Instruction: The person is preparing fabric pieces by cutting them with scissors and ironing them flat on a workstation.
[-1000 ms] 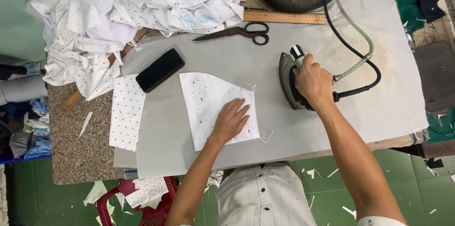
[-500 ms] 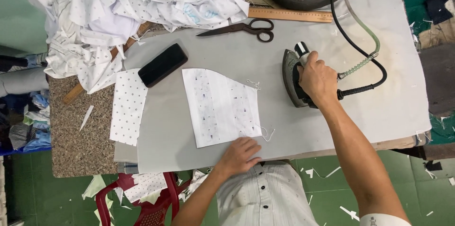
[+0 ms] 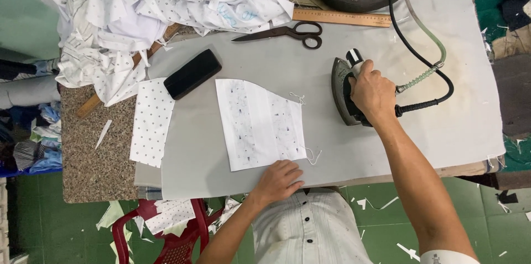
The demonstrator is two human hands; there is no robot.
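While gripping the iron [image 3: 347, 93] in a closed right hand [image 3: 374, 91], resting the loosely spread left hand [image 3: 279, 180] at the near edge of the dotted fabric piece [image 3: 260, 123], left of the iron.

A dark grey steam iron [image 3: 345, 93] stands flat on the pale grey pressing pad, right of centre, its black cord and green hose looping away to the far right. To its left lies a white fabric piece [image 3: 260, 123] with small dark dots, spread flat, far edge curved, loose threads trailing off its right corners.
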